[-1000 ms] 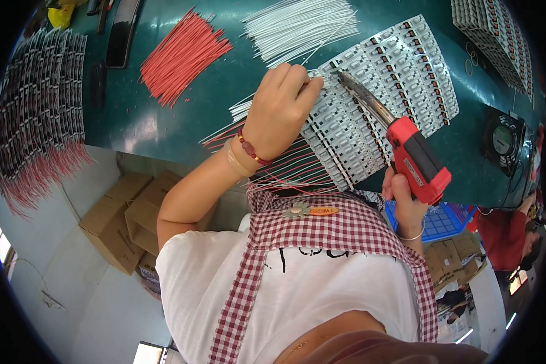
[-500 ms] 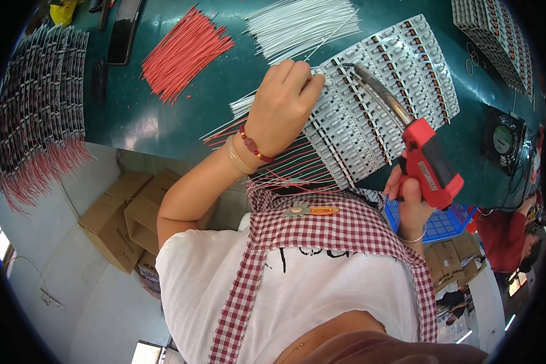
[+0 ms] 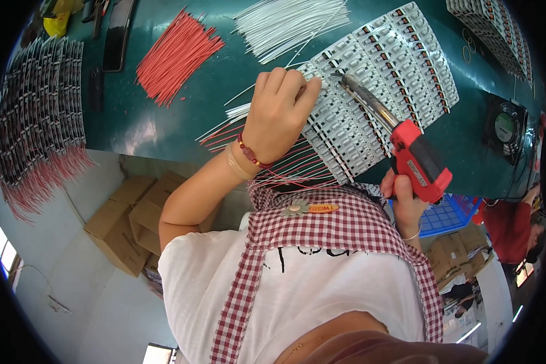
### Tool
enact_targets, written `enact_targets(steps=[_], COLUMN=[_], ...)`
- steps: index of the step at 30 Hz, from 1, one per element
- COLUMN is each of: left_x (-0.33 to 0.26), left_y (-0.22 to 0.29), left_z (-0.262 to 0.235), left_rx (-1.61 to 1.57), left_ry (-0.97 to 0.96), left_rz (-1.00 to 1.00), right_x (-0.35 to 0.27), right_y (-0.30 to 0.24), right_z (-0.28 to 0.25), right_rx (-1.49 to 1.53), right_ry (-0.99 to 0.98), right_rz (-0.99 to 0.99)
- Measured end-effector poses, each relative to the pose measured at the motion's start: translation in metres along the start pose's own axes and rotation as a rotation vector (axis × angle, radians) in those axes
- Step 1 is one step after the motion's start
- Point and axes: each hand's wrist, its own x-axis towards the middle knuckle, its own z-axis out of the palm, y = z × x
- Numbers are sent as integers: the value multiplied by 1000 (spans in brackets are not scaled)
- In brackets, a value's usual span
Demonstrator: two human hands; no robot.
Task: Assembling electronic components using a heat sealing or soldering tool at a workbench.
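My left hand (image 3: 280, 109) is closed in a pinch at the upper left edge of a panel of small white circuit boards (image 3: 379, 91). A thin white wire (image 3: 238, 97) sticks out to the left from behind it; the fingertips are partly hidden. My right hand (image 3: 407, 200) grips the handle of a red and black soldering gun (image 3: 420, 162). Its bent metal tip is over the panel, just right of my left fingers. Red and white wires (image 3: 294, 167) trail from the panel's left edge, below my left wrist.
A pile of red wires (image 3: 176, 57) and a pile of white wires (image 3: 288, 27) lie behind. Wired panels (image 3: 39, 115) hang over the table's left edge. Stacked panels (image 3: 494, 36) and a black fan (image 3: 505, 128) stand right. A blue basket (image 3: 446, 218) sits below the table edge.
The soldering gun's tip has shifted slightly left and down, nearer my left fingers. My left hand has moved a little left, and a white wire now shows beside it. The whole view has shifted slightly.
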Motion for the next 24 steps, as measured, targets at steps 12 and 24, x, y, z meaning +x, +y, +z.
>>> enact_targets(steps=[12, 24], left_x=[1, 1], left_y=[2, 3], left_z=[3, 4], left_rx=[-19, -10], left_ry=[-5, 2], left_rz=[-34, -35], right_x=[-6, -7], right_y=[25, 20], right_z=[-11, -11], right_rx=[-264, -179], right_ry=[-63, -67], right_rz=[-98, 13])
